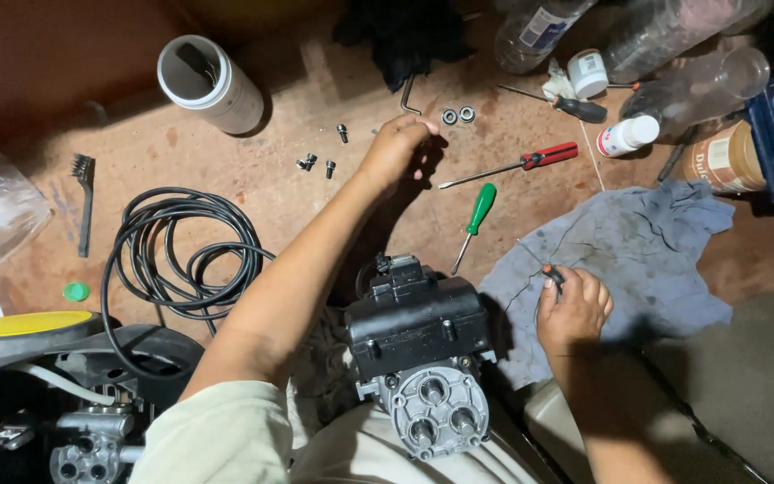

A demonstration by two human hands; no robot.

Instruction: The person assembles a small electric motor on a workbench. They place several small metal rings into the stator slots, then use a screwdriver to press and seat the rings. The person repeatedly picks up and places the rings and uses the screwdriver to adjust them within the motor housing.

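Observation:
My left hand point(396, 148) reaches far forward over the brown floor, fingers closed near a bent hex key point(408, 95) and two small round bearings point(458, 115); whether it grips anything is hidden. My right hand point(572, 309) rests on a grey rag point(647, 242) and pinches a small tool with an orange and black handle point(553, 274). A black motor unit with a grey metal pump head point(423, 354) sits between my arms, close to my lap.
A red-handled screwdriver point(521, 163) and a green-handled one point(475, 220) lie between the hands. Loose bolts point(318, 163), a coiled black cable point(181, 255), a white tube point(210, 83), a wire brush point(83, 199), plastic bottles point(674, 54) and jars crowd the floor.

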